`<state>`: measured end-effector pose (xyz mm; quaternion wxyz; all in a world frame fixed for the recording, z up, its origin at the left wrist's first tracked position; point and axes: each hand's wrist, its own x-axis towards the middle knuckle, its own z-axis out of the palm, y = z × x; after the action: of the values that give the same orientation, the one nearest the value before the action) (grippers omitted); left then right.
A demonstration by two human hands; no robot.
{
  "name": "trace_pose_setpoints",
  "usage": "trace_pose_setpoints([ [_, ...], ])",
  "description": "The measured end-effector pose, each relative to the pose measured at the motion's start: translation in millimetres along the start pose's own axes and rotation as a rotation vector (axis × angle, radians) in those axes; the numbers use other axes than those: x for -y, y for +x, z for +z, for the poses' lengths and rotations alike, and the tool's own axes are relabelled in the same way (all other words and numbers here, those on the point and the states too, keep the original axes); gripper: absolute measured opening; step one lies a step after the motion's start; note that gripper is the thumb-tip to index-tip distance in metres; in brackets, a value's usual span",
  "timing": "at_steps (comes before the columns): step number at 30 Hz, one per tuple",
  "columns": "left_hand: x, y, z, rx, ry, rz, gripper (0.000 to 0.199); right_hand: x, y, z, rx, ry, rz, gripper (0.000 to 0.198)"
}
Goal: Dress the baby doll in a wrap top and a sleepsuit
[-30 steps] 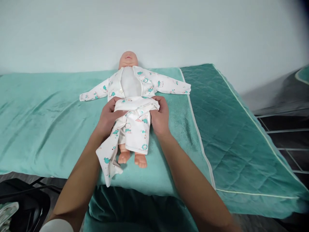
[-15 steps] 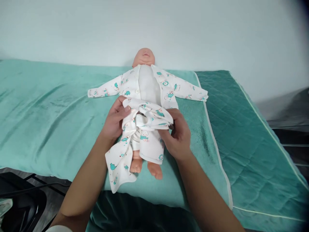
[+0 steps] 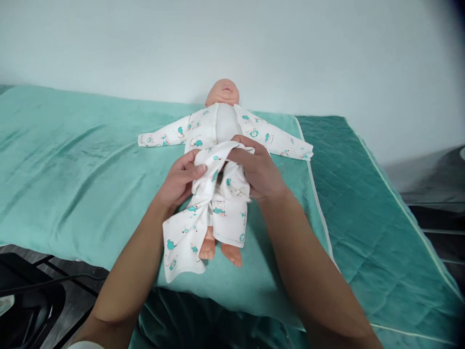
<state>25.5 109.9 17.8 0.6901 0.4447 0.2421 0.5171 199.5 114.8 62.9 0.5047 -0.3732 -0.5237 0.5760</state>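
Note:
A baby doll [image 3: 222, 92] lies on its back, its feet toward me. It wears a white printed jacket [image 3: 201, 123], open at the front over a white body, with the sleeves spread wide. Printed baby pants [image 3: 228, 213] lie bunched over its legs, one pant leg hanging loose to the left of the feet. My left hand [image 3: 181, 179] pinches the left side of the waistband between thumb and fingers. At the right side, my right hand [image 3: 257, 167] grips the waistband, some fingers tucked inside the cloth and partly hidden. Both doll feet show below the pants.
A light green blanket [image 3: 90, 184] covers the bed under the doll. On the right lies a darker quilted cover [image 3: 370, 213]. A white wall [image 3: 232, 43] stands behind. Black chair-like furniture [image 3: 32, 300] is at the lower left.
My right hand has moved up and slightly left, its fingers going further into the waistband, which has lifted on that side. My left hand keeps its pinch. The view has shifted slightly.

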Motion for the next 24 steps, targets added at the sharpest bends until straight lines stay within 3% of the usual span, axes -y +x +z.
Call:
trace_pose_setpoints([
  [4, -1.5, 2.5, -6.5, 0.126, 0.113, -0.184, 0.039, -11.3, -0.1, -7.0, -0.019, 0.229, 0.048, 0.033],
  [7, 0.3, 4.7, -4.5, 0.071, 0.1, -0.154, 0.037, -12.4, 0.4, -6.3, -0.054, 0.237, 0.057, 0.028],
  [11, 2.3, 6.0, 2.8, -0.108, 0.025, 0.0, 0.039, -10.2, -0.3, -5.8, -0.017, 0.024, 0.069, 0.032],
  [16, -3.5, 2.8, 7.7, -0.212, 0.066, 0.009, 0.023, 3.6, -5.5, -5.0, 0.327, -0.318, 0.026, 0.042],
  [19, -4.4, 2.1, 7.5, -0.232, 0.121, 0.014, 0.023, 9.7, -9.1, -1.9, 0.352, -0.487, 0.03, 0.05],
  [24, -3.0, 2.2, 8.4, -0.186, 0.165, 0.032, 0.026, 4.9, -10.2, -0.2, 0.321, -0.629, 0.04, 0.038],
])
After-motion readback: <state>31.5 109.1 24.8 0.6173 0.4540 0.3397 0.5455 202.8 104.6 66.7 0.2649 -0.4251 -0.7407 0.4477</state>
